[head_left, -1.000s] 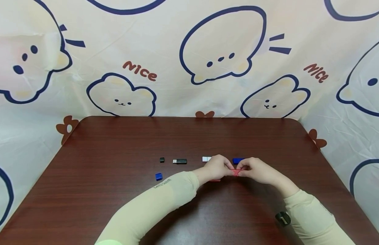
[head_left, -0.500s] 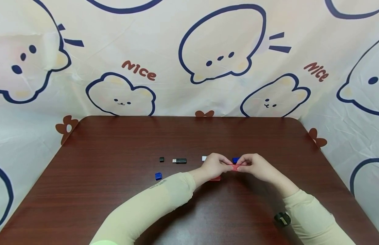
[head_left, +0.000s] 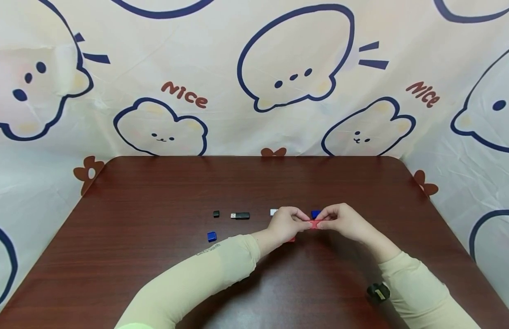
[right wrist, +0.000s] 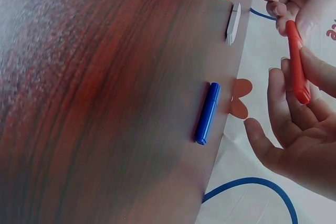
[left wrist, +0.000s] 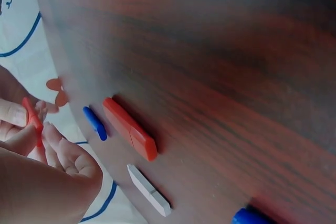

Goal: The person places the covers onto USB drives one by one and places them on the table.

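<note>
Here, on the near side of the worktop [head_left: 320, 292], a seamed red stick [left wrist: 128, 128] lies below the left hand [head_left: 284, 224]; just beyond, raised off the surface, a second red stick [right wrist: 297, 64] spans from left hand to right hand [head_left: 348, 221], each grip narrow, pinching one end. Step in hand looks like working this piece at its ends, joining or parting I cannot tell; next move calls for straight, even finger force, clear of the white stick [left wrist: 148, 190] and blue stick [right wrist: 208, 114] farther off.
</note>
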`<act>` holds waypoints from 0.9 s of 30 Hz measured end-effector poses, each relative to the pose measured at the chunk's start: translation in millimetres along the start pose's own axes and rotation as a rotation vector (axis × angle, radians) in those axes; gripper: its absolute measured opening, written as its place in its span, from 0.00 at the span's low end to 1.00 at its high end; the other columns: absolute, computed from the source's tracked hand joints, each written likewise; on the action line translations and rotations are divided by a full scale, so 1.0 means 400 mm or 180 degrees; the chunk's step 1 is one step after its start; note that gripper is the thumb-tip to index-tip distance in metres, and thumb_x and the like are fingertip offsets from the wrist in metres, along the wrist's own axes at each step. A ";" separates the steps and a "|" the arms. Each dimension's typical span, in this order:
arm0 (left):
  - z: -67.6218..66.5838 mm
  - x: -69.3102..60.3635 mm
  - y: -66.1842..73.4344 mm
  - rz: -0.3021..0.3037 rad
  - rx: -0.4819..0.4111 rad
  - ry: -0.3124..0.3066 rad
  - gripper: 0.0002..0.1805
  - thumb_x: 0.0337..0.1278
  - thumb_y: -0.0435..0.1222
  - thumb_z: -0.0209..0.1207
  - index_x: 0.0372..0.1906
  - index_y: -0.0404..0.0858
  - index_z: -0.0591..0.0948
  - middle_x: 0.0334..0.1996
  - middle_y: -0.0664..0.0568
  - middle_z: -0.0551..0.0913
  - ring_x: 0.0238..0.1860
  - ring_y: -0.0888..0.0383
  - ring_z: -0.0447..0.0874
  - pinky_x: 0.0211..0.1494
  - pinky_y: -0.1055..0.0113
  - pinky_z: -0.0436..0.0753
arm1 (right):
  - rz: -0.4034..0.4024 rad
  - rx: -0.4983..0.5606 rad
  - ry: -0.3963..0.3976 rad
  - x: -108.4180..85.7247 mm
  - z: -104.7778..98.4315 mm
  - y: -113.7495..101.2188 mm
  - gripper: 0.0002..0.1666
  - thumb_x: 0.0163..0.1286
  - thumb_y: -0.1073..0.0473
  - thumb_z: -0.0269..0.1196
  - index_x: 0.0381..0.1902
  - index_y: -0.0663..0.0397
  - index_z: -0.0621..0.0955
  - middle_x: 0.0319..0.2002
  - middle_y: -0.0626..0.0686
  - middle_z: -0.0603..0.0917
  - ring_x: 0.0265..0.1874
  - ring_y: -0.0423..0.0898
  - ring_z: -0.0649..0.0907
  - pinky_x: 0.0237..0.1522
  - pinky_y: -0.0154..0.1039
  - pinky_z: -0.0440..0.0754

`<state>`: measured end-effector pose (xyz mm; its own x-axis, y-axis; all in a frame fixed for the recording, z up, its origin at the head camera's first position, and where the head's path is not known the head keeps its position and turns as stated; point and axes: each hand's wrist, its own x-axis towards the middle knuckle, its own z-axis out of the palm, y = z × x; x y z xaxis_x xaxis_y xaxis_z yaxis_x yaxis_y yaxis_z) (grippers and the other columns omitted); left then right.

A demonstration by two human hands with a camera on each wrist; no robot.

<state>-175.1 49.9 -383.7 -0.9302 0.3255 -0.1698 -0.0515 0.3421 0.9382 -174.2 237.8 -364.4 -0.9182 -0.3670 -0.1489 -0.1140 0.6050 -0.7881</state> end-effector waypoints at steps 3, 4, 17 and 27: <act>0.001 -0.003 0.000 0.0029 -0.0087 0.0028 0.07 0.47 0.33 0.67 0.30 0.31 0.83 0.26 0.42 0.86 0.24 0.62 0.78 0.26 0.74 0.74 | -0.0016 0.0008 0.0016 0.001 0.001 -0.001 0.09 0.59 0.62 0.66 0.34 0.65 0.84 0.30 0.55 0.86 0.30 0.42 0.79 0.34 0.34 0.77; 0.001 -0.003 0.000 0.0039 -0.0090 0.0038 0.07 0.47 0.32 0.67 0.30 0.31 0.83 0.26 0.42 0.86 0.24 0.63 0.78 0.26 0.74 0.74 | -0.0023 0.0009 0.0022 0.001 0.002 -0.002 0.09 0.59 0.62 0.66 0.34 0.65 0.84 0.30 0.55 0.86 0.30 0.42 0.79 0.33 0.34 0.77; -0.010 -0.007 0.009 0.0098 0.0108 0.0042 0.07 0.48 0.34 0.67 0.29 0.33 0.84 0.25 0.45 0.86 0.24 0.64 0.77 0.28 0.75 0.75 | -0.0146 0.0047 0.0060 0.000 0.008 -0.001 0.10 0.59 0.57 0.67 0.31 0.60 0.85 0.27 0.50 0.86 0.27 0.40 0.78 0.32 0.36 0.76; -0.017 -0.012 0.012 0.0110 0.0167 0.0094 0.06 0.47 0.35 0.68 0.28 0.36 0.85 0.24 0.48 0.86 0.23 0.66 0.76 0.28 0.75 0.74 | 0.0003 0.0009 0.0085 0.002 0.012 -0.023 0.09 0.59 0.61 0.66 0.34 0.63 0.84 0.30 0.55 0.85 0.29 0.42 0.77 0.32 0.35 0.75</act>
<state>-173.5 44.0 -376.3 -0.9414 0.3121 -0.1278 -0.0007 0.3772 0.9261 -172.0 228.6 -359.9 -0.9281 -0.3474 -0.1337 -0.1121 0.6033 -0.7896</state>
